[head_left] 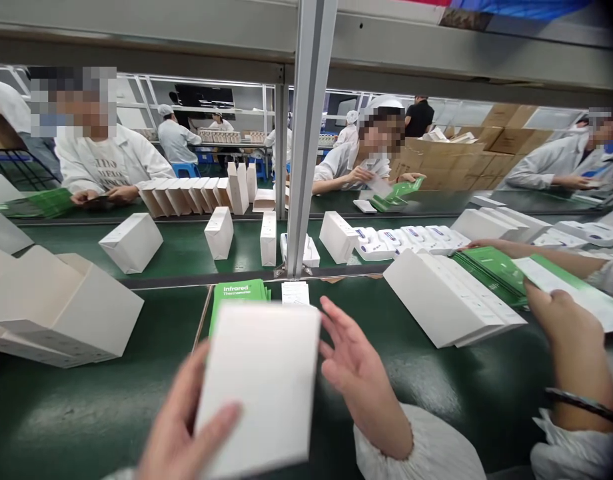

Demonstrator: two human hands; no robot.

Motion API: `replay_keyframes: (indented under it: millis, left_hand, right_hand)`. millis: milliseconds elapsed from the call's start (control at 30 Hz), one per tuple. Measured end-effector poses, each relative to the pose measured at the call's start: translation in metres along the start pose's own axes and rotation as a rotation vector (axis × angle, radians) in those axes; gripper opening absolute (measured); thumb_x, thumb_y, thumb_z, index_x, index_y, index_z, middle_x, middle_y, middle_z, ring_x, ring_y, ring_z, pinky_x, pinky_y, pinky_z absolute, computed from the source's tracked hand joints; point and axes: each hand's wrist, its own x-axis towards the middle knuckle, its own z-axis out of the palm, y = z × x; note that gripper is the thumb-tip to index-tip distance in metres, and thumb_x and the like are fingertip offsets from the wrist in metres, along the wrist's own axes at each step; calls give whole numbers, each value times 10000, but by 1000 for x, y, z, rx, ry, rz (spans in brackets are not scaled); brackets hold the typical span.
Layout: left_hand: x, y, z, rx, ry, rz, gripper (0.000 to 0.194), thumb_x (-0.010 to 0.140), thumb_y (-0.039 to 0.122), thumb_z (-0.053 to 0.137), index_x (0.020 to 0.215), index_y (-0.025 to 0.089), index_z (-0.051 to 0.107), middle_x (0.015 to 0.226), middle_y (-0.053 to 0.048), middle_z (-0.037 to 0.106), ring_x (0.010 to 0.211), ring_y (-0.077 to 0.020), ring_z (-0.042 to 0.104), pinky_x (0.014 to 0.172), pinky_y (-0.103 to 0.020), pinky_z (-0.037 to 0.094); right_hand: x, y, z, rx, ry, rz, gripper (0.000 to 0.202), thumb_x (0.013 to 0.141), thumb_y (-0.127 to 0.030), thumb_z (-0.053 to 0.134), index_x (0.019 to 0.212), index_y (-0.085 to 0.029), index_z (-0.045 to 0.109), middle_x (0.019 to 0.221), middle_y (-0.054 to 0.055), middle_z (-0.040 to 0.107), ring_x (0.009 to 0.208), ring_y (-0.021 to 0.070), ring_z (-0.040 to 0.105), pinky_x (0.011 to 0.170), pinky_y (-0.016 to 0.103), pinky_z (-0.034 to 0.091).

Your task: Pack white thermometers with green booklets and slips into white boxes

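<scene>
A plain white box is upright and slightly tilted in front of me, a little blurred. My left hand is closed around its left side, with the thumb across the near face. My right hand is by the box's right edge, fingers spread and palm facing it; whether a fingertip touches the box I cannot tell. Partly hidden behind the box lies a stack of green cartons or sleeves printed "Infrared Thermometer". Beside that are some white printed leaflets.
Open white boxes stand at left, more white boxes at right. A co-worker's hand holds a green-and-white sheet there. A metal post rises ahead. Beyond it, a green conveyor belt carries boxes and white trays; co-workers sit across.
</scene>
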Motion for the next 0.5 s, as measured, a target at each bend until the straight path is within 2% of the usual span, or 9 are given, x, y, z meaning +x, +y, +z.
replay_keyframes:
  millis: [67,133,200,267,300,400,500]
  left_hand:
    - [49,36,-17,198,115,266,645,659,454,609,1230,274,369,1176,-15,537,1020,-249,525,769,-297,488]
    - [109,65,-29,553,204,500,623,739,465,519,1275,218,318,1263,-48,450,1103,-258,460,868,-339,426]
    - [172,83,-32,666,230,510,661,711,459,562,1253,139,363,1209,-96,478,1125,-305,426,918,-413,365]
    - [226,90,-24,741,279,473,718,699,465,567,1267,96,328,1228,-144,440,1118,-318,430,932,-465,335]
    - [249,90,-17,773,288,440,693,724,454,541,1278,110,306,1242,-159,416,1105,-303,445,919,-492,343]
    - [296,82,8,849,287,365,536,753,388,536,1211,152,391,1240,-147,419,1049,-267,491,862,-505,392]
    - [318,68,27,888,246,333,495,806,436,402,1139,73,454,1197,-176,442,1038,-299,498,843,-509,383]
  right_hand:
    - [14,-5,-3,-71,14,-92,510,736,-327,613,1209,-316,420,1405,30,270,1266,237,294,993,421,353]
    - [29,-2,-13,-280,47,-99,366,768,-286,570,1126,-277,495,1307,45,416,1213,219,374,1002,408,341]
    - [46,11,-25,-566,28,-59,276,776,-258,538,1051,-234,540,1181,59,524,1128,211,455,982,398,354]
    - [64,30,-34,-796,-29,-24,304,754,-232,534,1056,-194,539,1121,78,556,1071,219,485,953,407,368]
    - [72,39,-36,-860,-56,-20,351,724,-216,558,1072,-174,535,1127,92,550,1072,232,477,949,414,364]
    - [88,61,-33,-998,-105,-12,540,597,-180,660,1118,-142,521,1205,134,492,1126,296,408,955,445,332]
    - [92,69,-26,-1203,-138,59,581,563,-205,701,1116,-165,524,1220,137,462,1092,316,418,903,434,365]
